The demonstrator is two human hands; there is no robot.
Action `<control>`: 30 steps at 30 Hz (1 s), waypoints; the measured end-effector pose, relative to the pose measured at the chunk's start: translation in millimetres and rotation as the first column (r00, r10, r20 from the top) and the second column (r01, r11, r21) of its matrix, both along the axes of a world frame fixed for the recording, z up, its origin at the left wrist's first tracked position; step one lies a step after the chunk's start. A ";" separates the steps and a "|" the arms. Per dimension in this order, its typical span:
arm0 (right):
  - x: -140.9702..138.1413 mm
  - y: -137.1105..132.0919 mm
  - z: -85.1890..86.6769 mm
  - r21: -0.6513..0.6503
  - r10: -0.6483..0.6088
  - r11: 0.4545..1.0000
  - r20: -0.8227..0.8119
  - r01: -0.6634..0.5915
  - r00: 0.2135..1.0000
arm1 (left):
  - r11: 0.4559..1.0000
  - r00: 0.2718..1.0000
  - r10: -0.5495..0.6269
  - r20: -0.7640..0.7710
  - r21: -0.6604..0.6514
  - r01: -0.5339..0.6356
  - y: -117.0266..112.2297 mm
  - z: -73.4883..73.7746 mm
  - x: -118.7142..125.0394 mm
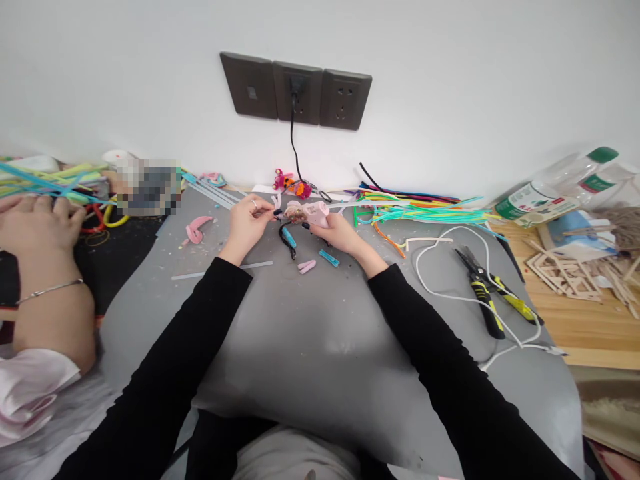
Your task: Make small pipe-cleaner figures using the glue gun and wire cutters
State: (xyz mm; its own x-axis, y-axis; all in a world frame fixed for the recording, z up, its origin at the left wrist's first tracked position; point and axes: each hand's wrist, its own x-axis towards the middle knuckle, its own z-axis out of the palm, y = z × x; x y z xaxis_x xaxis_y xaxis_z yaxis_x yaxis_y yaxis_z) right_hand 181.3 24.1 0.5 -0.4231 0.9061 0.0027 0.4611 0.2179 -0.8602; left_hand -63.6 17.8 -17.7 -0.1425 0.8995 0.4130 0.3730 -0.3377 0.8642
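My right hand (340, 235) grips a pink hot glue gun (316, 213) near the back of the mat, its nozzle end toward the left. My left hand (249, 221) is closed in a pinch just left of it, fingertips near the nozzle; whatever small piece lies between them cannot be made out. Below the hands lie a blue clip (289, 237), a pink clip (307, 267) and a teal clip (329, 258). A black cord (287, 248) loops under the fingers. Behind sits a small orange and pink pipe-cleaner figure (295, 185).
Pipe cleaners (430, 212) lie along the wall. Pliers (485, 290) and a white cable (425, 280) rest at right, a plastic bottle (550, 193) beyond. Glue sticks (213, 193) and a pink curled piece (197, 229) are at left, near another person's arm (47, 287). Sockets (296, 92) are on the wall.
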 end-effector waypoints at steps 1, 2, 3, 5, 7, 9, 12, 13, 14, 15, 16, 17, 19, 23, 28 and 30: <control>0.0 -0.1 0.1 -0.001 -0.003 1.000 0.004 0.003 1.000 | 1.000 1.000 0.001 0.001 0.001 -0.001 0.1 -0.3 0.0; 0.1 -0.1 0.0 -0.001 -0.003 1.000 0.006 0.003 1.000 | 1.000 1.000 0.001 0.001 0.004 -0.001 0.2 -0.4 0.0; 0.2 0.0 -0.1 -0.001 -0.002 1.000 0.007 0.002 1.000 | 1.000 1.000 0.000 -0.001 0.006 0.000 0.2 -0.3 0.0; 0.5 0.3 -0.4 -0.001 0.000 1.000 0.009 0.000 1.000 | 1.000 1.000 0.000 -0.008 0.004 0.000 0.0 0.1 0.1; 0.8 0.6 -0.6 -0.006 0.000 1.000 0.012 0.000 1.000 | 1.000 1.000 0.008 -0.015 -0.003 -0.008 -0.3 1.0 0.2; 1.0 0.7 -0.3 -0.011 -0.002 1.000 0.011 0.002 1.000 | 1.000 1.000 0.013 -0.018 -0.007 -0.013 -0.7 2.1 0.4; 1.0 -0.1 0.9 -0.015 -0.003 1.000 0.015 0.004 1.000 | 1.000 1.000 0.005 -0.016 -0.007 -0.005 -1.0 3.2 0.5; 0.9 -0.4 1.4 -0.015 -0.006 1.000 0.017 0.006 1.000 | 1.000 1.000 0.003 -0.016 -0.007 -0.003 -1.0 3.4 0.5; 0.8 -0.8 1.8 -0.017 -0.009 1.000 0.021 0.009 1.000 | 1.000 1.000 0.004 -0.018 -0.008 -0.004 -0.9 3.5 0.5; 0.7 -1.1 2.2 -0.019 -0.010 1.000 0.023 0.010 1.000 | 1.000 1.000 0.008 -0.022 -0.009 -0.008 -0.9 3.5 0.4; 0.6 -1.2 2.5 -0.021 -0.012 1.000 0.025 0.012 1.000 | 1.000 0.999 0.014 -0.028 -0.009 -0.014 -0.9 3.5 0.4; 0.5 -1.3 2.6 -0.023 -0.013 1.000 0.026 0.014 1.000 | 1.000 0.999 0.020 -0.036 -0.007 -0.020 -0.9 3.5 0.5; 0.3 -1.0 2.3 -0.026 -0.011 1.000 0.023 0.012 1.000 | 1.000 0.998 0.028 -0.055 -0.001 -0.028 -1.0 3.6 0.9; 0.2 0.4 0.7 -0.021 -0.004 1.000 0.006 0.004 1.000 | 0.999 0.995 0.047 -0.085 0.014 -0.046 -1.9 4.4 2.0; 0.3 1.2 -0.8 -0.026 -0.010 1.000 0.018 0.011 1.000 | 0.998 0.993 0.061 -0.106 0.036 -0.058 -1.8 3.6 1.2; 0.2 1.3 -0.8 -0.029 -0.011 0.999 0.027 0.012 1.000 | 0.997 0.991 0.068 -0.119 0.038 -0.064 -1.4 2.7 0.2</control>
